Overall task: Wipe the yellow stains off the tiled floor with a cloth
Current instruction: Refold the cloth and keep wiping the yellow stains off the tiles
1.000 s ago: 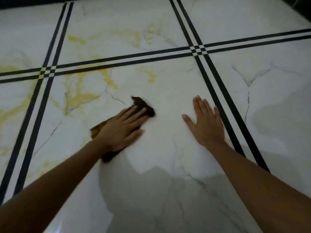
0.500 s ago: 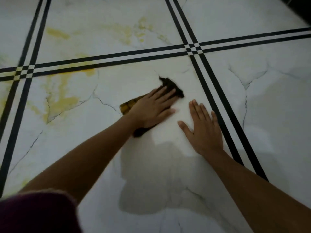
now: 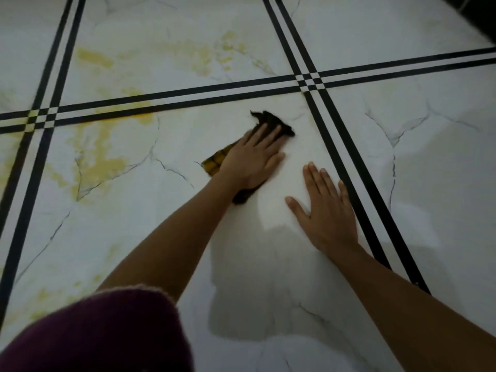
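Left hand [image 3: 253, 157] nudged farther forward, fingers straight, pressing dark cloth [image 3: 271, 121], right hand [image 3: 328, 213] spread flat on tiled floor [image 3: 434, 189]

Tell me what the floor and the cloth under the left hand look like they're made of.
Floor: looks like glazed ceramic or porcelain tile printed as marble. It is glossy, judging by the sheen, with thin grey veins. Real marble can't be ruled out. Cloth: soft woven fabric, dark with a yellow checked part. The frayed edge and limp creases suggest it, but the fibre is unclear.
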